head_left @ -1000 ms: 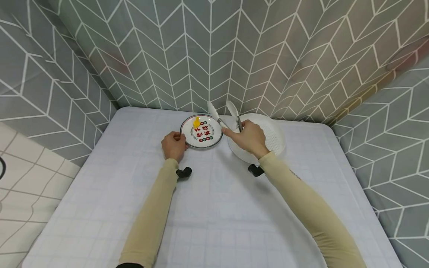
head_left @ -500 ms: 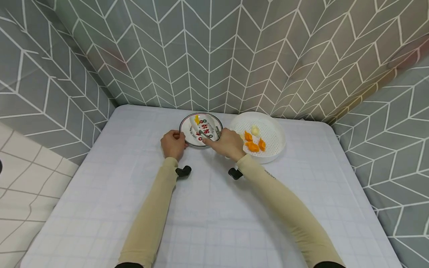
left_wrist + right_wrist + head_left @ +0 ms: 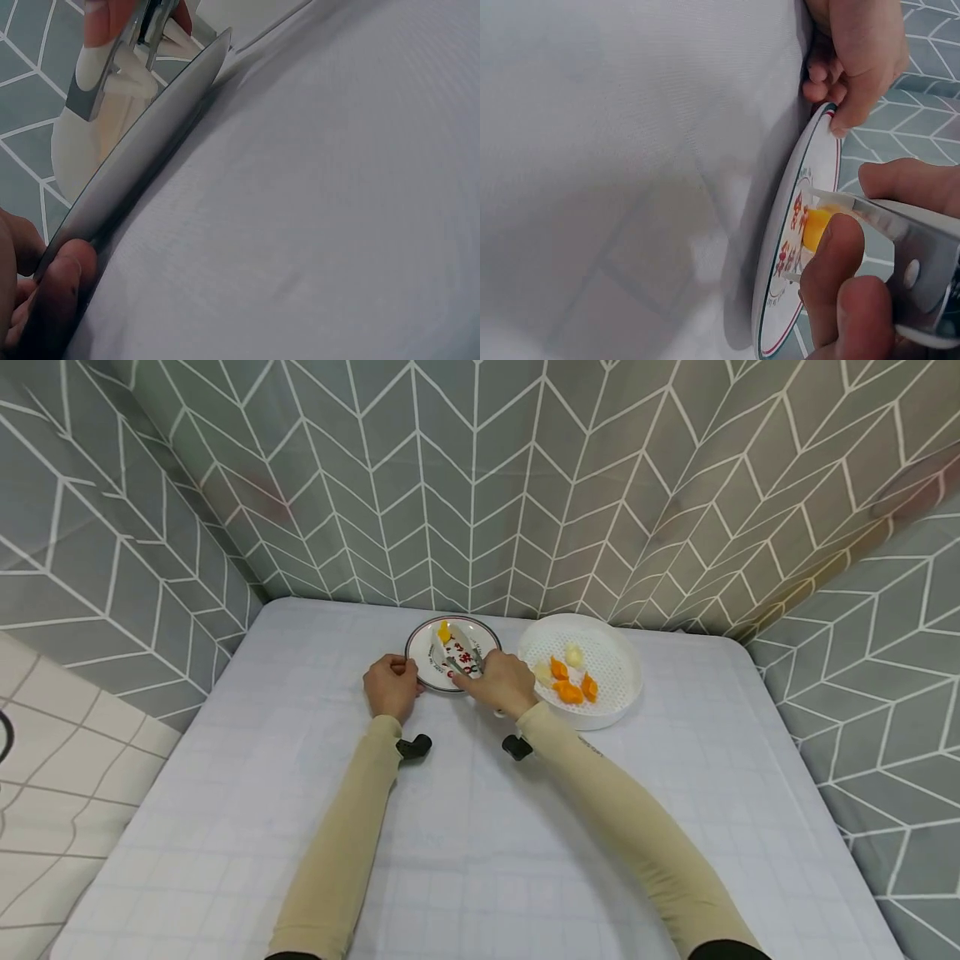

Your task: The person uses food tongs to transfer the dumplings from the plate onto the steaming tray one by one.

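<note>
My left hand (image 3: 392, 687) pinches the near left rim of a white plate (image 3: 427, 675) with a dark edge line and red characters. In the left wrist view, thumb and fingers (image 3: 71, 266) hold the plate's edge. My right hand (image 3: 504, 683) grips metal tongs (image 3: 919, 259) with pale scalloped tips, reaching over the plate from the right. A small yellow piece (image 3: 444, 632) lies at the plate's far left. In the right wrist view, the tong tips stand apart on either side of the yellow piece (image 3: 815, 229).
Right of the plate stands a round white perforated basket (image 3: 621, 670). Several orange pieces (image 3: 568, 692) and pale yellow pieces (image 3: 574, 655) lie in it. A white cloth (image 3: 465, 843) covers the table, and a patterned grey curtain (image 3: 480, 485) hangs along its back edge.
My right hand has moved left with the tongs, from above the basket to over the plate, uncovering the pieces in the basket. My left hand has stayed on the plate's rim.
</note>
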`<state>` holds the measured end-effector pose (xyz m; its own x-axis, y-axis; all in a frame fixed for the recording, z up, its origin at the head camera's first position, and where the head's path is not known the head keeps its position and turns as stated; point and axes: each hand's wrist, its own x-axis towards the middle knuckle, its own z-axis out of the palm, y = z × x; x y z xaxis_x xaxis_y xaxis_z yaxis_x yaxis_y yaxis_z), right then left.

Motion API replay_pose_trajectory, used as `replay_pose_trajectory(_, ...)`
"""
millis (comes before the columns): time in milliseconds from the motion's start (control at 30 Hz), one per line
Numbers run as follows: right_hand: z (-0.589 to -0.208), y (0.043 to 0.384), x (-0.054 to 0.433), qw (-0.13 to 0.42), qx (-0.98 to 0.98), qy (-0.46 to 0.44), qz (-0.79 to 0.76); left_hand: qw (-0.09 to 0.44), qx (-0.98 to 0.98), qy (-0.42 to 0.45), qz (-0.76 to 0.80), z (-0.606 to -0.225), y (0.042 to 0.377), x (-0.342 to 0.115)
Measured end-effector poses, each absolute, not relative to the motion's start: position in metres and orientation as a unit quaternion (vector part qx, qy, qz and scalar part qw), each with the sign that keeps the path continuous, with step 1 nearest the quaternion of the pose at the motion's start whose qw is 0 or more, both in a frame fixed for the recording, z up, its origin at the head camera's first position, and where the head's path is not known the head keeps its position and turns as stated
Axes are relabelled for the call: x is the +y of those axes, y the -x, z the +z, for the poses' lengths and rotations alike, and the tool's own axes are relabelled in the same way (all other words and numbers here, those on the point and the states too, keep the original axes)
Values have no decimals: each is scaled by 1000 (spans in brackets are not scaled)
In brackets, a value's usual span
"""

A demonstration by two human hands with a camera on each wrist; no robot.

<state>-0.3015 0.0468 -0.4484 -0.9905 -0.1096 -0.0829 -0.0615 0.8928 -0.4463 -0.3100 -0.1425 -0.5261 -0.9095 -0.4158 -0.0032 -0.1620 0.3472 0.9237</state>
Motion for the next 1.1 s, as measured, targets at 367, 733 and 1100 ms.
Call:
replay_pose_trajectory(367, -451, 304, 43, 55, 977, 38, -201, 114, -811, -176, -546, -525, 309, -141)
replay_pose_trajectory(733, -450, 308, 44, 58, 978, 47, -195, 121, -807, -173, -551, -525, 309, -142)
replay_pose_trajectory(1100, -437, 305, 54, 101, 977, 40, -182, 123, -811, -174, -546, -523, 308, -141)
